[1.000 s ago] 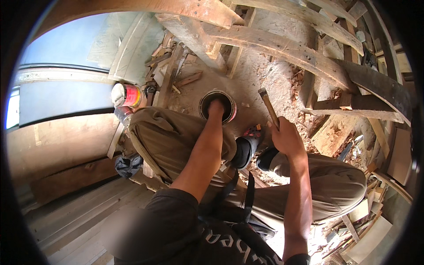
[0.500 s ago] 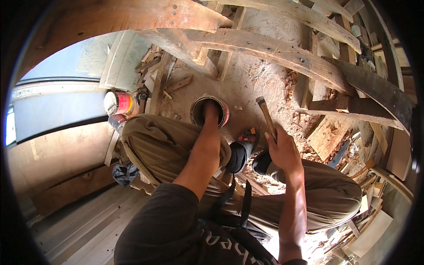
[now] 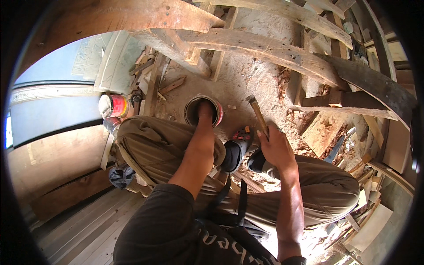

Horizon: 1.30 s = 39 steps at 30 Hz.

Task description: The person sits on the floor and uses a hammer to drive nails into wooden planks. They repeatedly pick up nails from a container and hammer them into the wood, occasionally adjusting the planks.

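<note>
My left hand [image 3: 205, 107] reaches down into an open round can [image 3: 220, 114] on the ground. Its fingers are out of sight inside, and whatever the can contains does not show. In my right hand [image 3: 277, 149] is a hammer [image 3: 259, 117], gripped by its wooden handle with the head pointing up and away from me. The hammer is held over the floor, to the right of the can and apart from it. My foot in a dark clog [image 3: 238, 144] rests just below the can.
Curved wooden beams [image 3: 269, 53] of a frame cross ahead and to the right. At left stand a can with a red and yellow label [image 3: 118, 106] and leaning panels [image 3: 57, 150]. A handsaw [image 3: 335, 149] lies among wood scraps at right. A dark plastic bag [image 3: 123, 176] sits beside my knee.
The view has shifted slightly, so everything sits a little further left. My right hand has turned the hammer a bit more upright. My left hand stays inside the can.
</note>
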Each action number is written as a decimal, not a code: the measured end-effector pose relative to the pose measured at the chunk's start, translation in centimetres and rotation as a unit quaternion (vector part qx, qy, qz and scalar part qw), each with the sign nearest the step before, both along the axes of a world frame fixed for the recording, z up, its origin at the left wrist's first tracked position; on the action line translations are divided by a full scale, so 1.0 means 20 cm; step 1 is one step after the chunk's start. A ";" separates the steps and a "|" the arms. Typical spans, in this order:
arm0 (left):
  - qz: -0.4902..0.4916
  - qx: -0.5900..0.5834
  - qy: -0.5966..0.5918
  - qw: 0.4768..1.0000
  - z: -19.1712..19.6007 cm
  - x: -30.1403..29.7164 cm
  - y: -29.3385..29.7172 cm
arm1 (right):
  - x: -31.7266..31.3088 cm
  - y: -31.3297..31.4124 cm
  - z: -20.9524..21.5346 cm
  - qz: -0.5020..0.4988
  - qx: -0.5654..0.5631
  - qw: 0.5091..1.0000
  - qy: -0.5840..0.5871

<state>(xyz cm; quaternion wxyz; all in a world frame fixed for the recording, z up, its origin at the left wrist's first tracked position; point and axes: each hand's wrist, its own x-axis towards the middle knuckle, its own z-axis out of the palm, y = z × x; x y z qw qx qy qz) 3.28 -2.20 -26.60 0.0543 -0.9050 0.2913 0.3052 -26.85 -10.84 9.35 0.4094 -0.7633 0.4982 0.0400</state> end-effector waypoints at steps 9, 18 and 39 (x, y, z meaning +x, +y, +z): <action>-0.014 0.007 0.002 1.000 0.01 0.00 -0.03 | 0.02 0.00 0.04 0.009 0.020 1.000 0.014; -0.033 0.016 0.003 0.999 0.05 0.00 -0.04 | 0.03 0.01 0.02 0.003 0.002 1.000 0.014; -0.090 0.047 0.029 0.994 0.41 -0.13 -0.14 | -0.02 0.01 0.00 -0.008 -0.026 1.000 0.014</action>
